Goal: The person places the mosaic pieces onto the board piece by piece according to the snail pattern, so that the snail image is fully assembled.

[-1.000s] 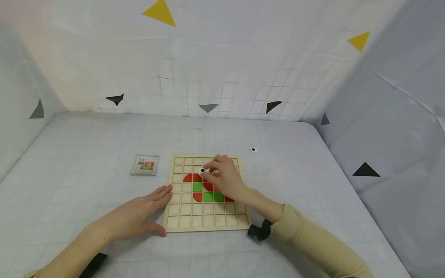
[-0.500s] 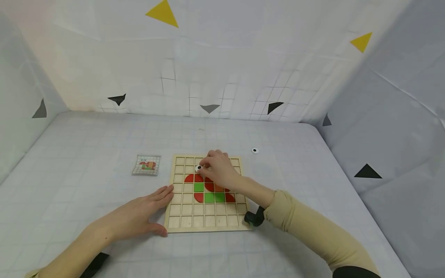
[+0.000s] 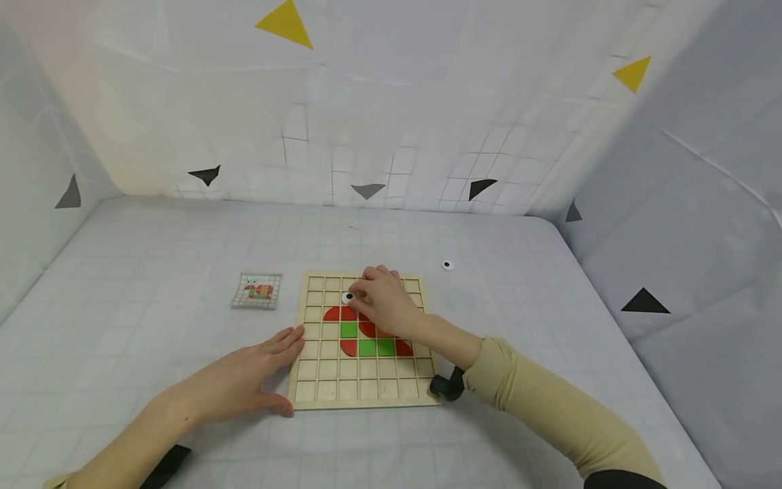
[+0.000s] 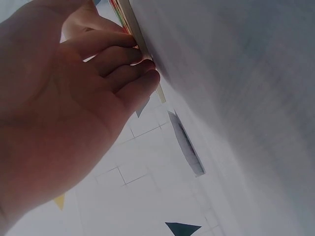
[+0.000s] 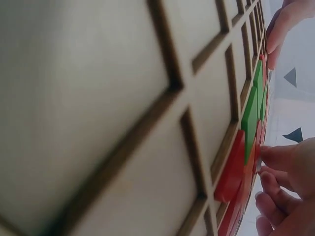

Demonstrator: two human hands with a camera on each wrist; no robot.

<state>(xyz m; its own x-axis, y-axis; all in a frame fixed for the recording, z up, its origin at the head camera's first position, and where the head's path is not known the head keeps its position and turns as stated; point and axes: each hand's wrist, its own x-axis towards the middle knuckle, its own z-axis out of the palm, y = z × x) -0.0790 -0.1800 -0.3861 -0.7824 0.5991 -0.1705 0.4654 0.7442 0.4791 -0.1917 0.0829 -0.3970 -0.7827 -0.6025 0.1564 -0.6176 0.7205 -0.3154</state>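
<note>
A wooden grid board [image 3: 359, 389] lies flat on the table, with red, green and orange tiles in several of its cells. My right hand [image 3: 389, 299] reaches over the board and pinches a round white eye piece [image 3: 347, 297] with a black dot, at a cell above the red tiles. In the right wrist view the thumb and fingers [image 5: 278, 157] meet low beside the tiles. My left hand [image 3: 244, 377] rests at the board's left edge, its fingers extended and touching the rim; the left wrist view shows these fingertips [image 4: 145, 78] against the edge.
A small picture card [image 3: 257, 291] with a gridded coloured figure lies left of the board. A second eye piece [image 3: 447, 265] lies on the table behind the board, to the right. A dark wrist-worn device [image 3: 448, 385] hangs below the right wrist, over the board's near right corner.
The right hand has shifted slightly left and away from me with the eye piece, which has come over a cell above the red tiles. The left hand stays at the board's edge.
</note>
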